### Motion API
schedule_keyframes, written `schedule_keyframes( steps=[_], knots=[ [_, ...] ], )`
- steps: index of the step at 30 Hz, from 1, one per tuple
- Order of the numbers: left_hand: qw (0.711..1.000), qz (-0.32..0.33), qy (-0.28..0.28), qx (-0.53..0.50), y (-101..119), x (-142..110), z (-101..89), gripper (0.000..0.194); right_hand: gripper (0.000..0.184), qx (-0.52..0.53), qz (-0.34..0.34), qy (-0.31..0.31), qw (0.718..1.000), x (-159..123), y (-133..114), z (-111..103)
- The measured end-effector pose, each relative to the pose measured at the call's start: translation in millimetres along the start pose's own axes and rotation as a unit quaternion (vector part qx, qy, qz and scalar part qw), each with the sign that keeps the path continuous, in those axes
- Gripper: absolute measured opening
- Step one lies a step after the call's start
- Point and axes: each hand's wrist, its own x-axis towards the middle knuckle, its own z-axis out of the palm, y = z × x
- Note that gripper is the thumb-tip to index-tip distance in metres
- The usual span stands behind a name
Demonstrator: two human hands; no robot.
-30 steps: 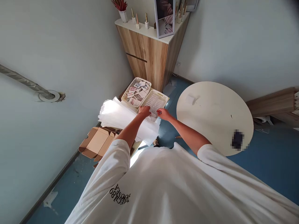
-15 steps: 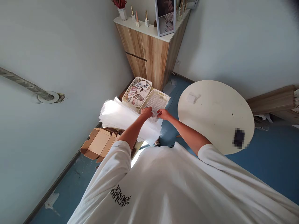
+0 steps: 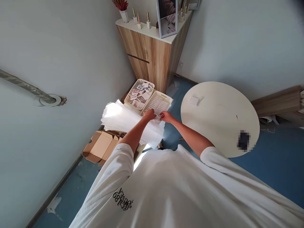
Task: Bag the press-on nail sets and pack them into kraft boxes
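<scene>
My left hand (image 3: pixel 149 114) is closed at the near end of a white plastic basket (image 3: pixel 167 97), its fingers curled and partly hidden. Opposite it, my right hand (image 3: pixel 166 117) pinches the other side of a clear plastic piece (image 3: pixel 157 116). That piece spans the gap between both hands; its exact kind is too small to tell. Ridged clear plastic pieces (image 3: pixel 159 103) lie in the basket just beyond. A second white basket (image 3: pixel 152 85), filled with small printed cards (image 3: pixel 140 96), stands alongside to the left.
White sheets (image 3: pixel 123 118) are piled left of my hands. An unfolded cardboard box (image 3: pixel 101 146) lies nearer me. Ahead is a wooden cabinet (image 3: pixel 149 47) with bottles and a picture frame (image 3: pixel 167 19). A round table (image 3: pixel 218 110) stands at right; a pipe (image 3: pixel 28 87) juts from the left wall.
The view has shifted very slightly. Both hands keep the same place and hold on the clear plastic piece.
</scene>
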Motion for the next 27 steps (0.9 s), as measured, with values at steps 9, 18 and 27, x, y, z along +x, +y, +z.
schedule_keyframes(
  steps=[9,18,27],
  knots=[
    [0.988,0.039,0.055,-0.142,21,13,-15.7,0.017,0.031,0.088,0.004,0.115,0.989,1,-2,-15],
    [0.968,0.044,0.079,-0.235,118,37,-8.0,0.024,0.024,-0.025,-0.121,0.259,0.958,-47,33,-86],
    [0.972,0.087,-0.003,-0.217,244,27,60.1,0.023,0.044,-0.033,-0.054,0.198,0.978,-136,131,-157]
  ],
)
